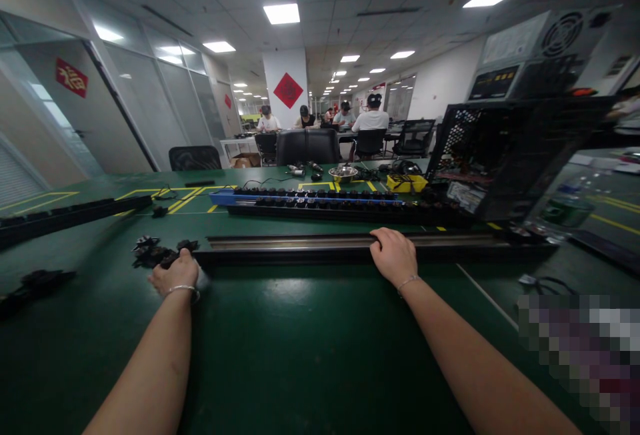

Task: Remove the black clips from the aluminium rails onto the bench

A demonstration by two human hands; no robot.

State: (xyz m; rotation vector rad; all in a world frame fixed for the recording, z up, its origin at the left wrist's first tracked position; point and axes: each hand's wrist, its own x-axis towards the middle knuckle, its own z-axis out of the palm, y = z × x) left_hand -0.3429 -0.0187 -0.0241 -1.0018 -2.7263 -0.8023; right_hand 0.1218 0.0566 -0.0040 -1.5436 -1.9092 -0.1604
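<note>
A long black rail (300, 256) with a metallic strip inside lies across the green table in front of me. My right hand (395, 256) is closed over the rail, right of its middle, its fingers curled over the far side. Beside the rail's left end, my left hand (174, 273) has its fingers closed around a small black part, whose exact kind I cannot make out. Several more black parts (149, 251) are clustered against that hand, some showing metallic bits. My palm and fingers partly hide them.
Behind the rail lies a blue and black strip assembly (305, 200). At the right stands an open computer case (505, 161) near a plastic bottle (567, 201). A yellow tray (407, 183) and metal bowl (343, 173) sit farther back. Another black rail (75, 213) lies left.
</note>
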